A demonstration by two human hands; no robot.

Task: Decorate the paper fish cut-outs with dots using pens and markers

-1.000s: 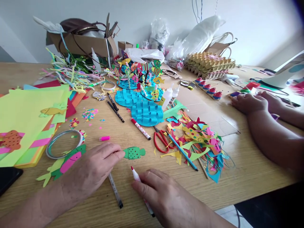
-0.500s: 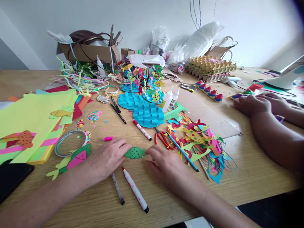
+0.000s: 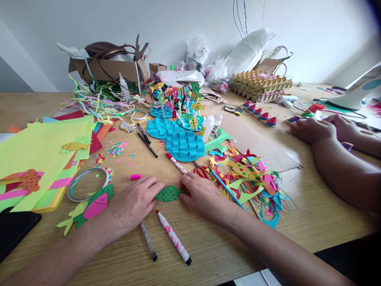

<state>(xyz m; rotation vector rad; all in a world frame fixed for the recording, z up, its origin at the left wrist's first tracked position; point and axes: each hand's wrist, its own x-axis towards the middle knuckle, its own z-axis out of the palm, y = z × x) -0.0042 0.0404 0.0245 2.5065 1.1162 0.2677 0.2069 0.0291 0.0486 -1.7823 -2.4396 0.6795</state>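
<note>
A green paper fish [image 3: 168,194] with dark dots lies between my hands at the front of the table. Its left end is held by my left hand [image 3: 136,198], fingers closed together. The fingers of my right hand [image 3: 202,194] are closed on its other end, covering the tail. Just below the fish are an uncapped red marker [image 3: 174,237] and a grey pen [image 3: 148,240]. A pink marker cap [image 3: 135,176] lies beyond my left hand. Beside my left forearm are a pink paper fish [image 3: 95,205] and green ones, partly under a tape roll [image 3: 71,190].
Paper scraps [image 3: 256,178], a blue pencil [image 3: 228,186] and red-handled scissors [image 3: 202,171] lie right. Blue scalloped paper [image 3: 184,146] and glue bottles [image 3: 208,126] stand ahead. Coloured sheets [image 3: 50,151] and a black phone-like object [image 3: 14,234] are left. Another person's hands [image 3: 312,130] rest at right.
My right hand has moved slightly left and closed on the fish's tail end. The uncapped marker has rolled a little to the right. The view has shifted slightly.
</note>
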